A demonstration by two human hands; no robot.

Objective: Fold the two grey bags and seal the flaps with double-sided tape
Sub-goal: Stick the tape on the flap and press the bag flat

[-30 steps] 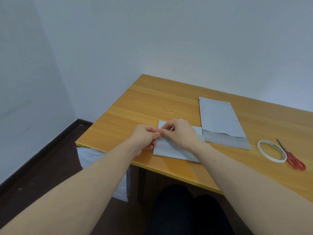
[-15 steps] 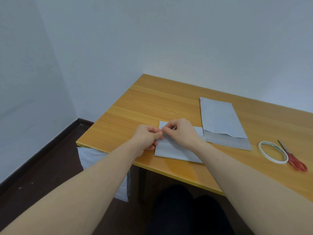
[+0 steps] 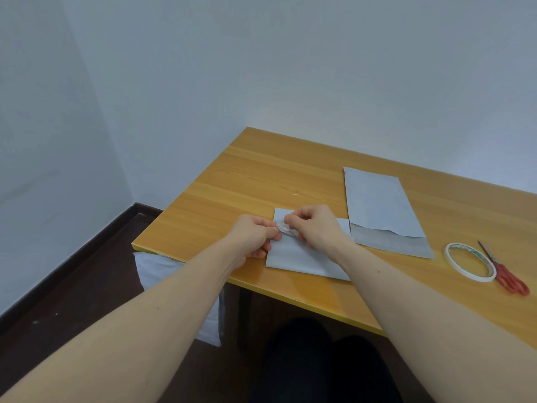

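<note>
Both hands, left hand (image 3: pixel 255 232) and right hand (image 3: pixel 312 226), pinch a tape strip (image 3: pixel 286 229) over the folded bag (image 3: pixel 302 254); next, probably peeling its backing cleanly.

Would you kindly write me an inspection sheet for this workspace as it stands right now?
Surface: wooden table with a yellow front edge, set into a room corner.
Job's things: folded grey bag near the front edge; unfolded grey bag lying flat to its right, flap open; tape roll flat on the table farther right.
Clutter: red-handled scissors right beside the roll.
Hands: left hand and right hand both pinch a thin strip over the folded bag's top left part.
Cables: nothing seen.
Surroundings: pale walls, dark floor, a white bag under the table's left end.
</note>
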